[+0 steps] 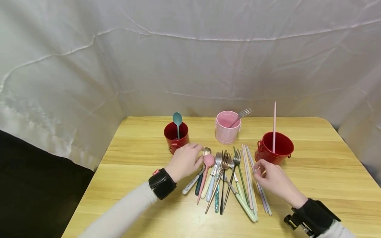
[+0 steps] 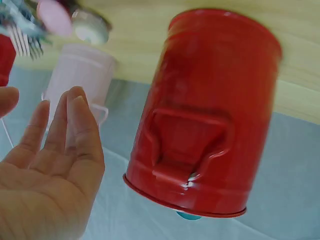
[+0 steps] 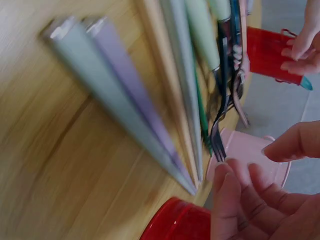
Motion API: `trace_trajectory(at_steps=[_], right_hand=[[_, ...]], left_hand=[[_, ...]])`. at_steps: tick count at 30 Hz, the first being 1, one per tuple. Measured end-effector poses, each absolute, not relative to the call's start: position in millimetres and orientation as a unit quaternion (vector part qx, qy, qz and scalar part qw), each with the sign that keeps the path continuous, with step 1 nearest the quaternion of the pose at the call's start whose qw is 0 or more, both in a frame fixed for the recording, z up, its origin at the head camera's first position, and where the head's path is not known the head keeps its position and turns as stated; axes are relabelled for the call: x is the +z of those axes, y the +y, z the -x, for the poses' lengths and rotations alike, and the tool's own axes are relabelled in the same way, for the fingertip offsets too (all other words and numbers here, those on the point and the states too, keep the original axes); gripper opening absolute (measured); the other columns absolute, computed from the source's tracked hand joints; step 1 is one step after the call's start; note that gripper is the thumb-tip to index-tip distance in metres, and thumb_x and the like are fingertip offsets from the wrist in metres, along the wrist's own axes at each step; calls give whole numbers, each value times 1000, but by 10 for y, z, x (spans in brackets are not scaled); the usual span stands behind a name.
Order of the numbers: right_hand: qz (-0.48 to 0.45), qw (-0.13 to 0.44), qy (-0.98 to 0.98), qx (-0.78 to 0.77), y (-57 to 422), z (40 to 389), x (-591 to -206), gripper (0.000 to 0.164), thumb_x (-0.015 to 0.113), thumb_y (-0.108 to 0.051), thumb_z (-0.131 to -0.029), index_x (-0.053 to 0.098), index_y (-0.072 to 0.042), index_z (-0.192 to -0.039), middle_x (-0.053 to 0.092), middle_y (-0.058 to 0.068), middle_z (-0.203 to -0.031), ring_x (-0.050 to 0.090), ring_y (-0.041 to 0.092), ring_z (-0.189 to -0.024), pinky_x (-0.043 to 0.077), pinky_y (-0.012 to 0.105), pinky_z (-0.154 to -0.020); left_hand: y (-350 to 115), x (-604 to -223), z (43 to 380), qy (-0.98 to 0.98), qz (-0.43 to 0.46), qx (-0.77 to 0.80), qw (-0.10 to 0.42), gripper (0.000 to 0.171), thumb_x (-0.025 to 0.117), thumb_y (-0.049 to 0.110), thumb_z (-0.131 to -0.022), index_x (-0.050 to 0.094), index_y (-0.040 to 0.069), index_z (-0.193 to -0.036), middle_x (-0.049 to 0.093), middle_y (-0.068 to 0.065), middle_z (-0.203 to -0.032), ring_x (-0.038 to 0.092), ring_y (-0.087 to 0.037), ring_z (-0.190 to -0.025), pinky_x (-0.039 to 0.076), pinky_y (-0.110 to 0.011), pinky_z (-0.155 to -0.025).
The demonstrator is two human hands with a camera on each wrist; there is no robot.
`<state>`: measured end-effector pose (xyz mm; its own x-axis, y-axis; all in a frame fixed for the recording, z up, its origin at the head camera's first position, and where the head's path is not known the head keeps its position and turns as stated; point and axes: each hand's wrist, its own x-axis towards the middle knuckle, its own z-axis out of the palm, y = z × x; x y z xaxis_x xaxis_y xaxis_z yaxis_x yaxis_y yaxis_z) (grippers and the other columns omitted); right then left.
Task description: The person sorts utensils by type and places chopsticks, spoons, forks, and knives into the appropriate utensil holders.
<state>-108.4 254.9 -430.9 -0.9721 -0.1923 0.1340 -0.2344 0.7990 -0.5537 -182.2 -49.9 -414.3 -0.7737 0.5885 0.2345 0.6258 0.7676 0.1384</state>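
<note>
My left hand (image 1: 185, 162) hovers at the left end of the cutlery, beside a gold-toned spoon (image 1: 206, 151) and a pink spoon (image 1: 209, 160). In the left wrist view its fingers are extended and hold nothing, with a red bucket (image 2: 200, 125) close by. A teal spoon (image 1: 177, 118) stands in that bucket. Over the pile's right end is my right hand (image 1: 274, 180), fingers loosely bent and nothing between them. Near it lie pale and purple chopsticks (image 1: 263, 196); a second red bucket (image 1: 265, 155), just beyond, holds a pink chopstick (image 1: 274, 125).
A pink bucket (image 1: 223, 134) stands at the back middle with a fork (image 1: 244, 113) leaning out of it. Several forks (image 1: 236, 158) and other spoons are spread, overlapping, between the hands on the wooden table (image 1: 321, 158). A grey cloth (image 1: 208, 66) hangs behind the table.
</note>
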Motion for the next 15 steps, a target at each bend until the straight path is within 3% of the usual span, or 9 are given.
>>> trace_trajectory(at_steps=[8,15], right_hand=[[-74,-9,-970,233,2601,1046,-4366,22,66,-14,-78,57,-1,-93,55,0,-66,47,11,-55,39,30,-48],[-59,-54,-975,206,2591,1050,-4413,24,68,-22,-79,56,-3,-88,51,0,-64,45,14,-54,37,31,-48]], left_hand=[[-602,-4315,1546,-924,368,-54,86,32,60,27,-89,61,10,-116,64,-5,-106,61,-22,-94,52,-36,-82],[-675,-4419,1370,-908,397,-71,112,20,62,24,-86,63,13,-102,62,0,-95,58,-19,-85,51,-37,-73]])
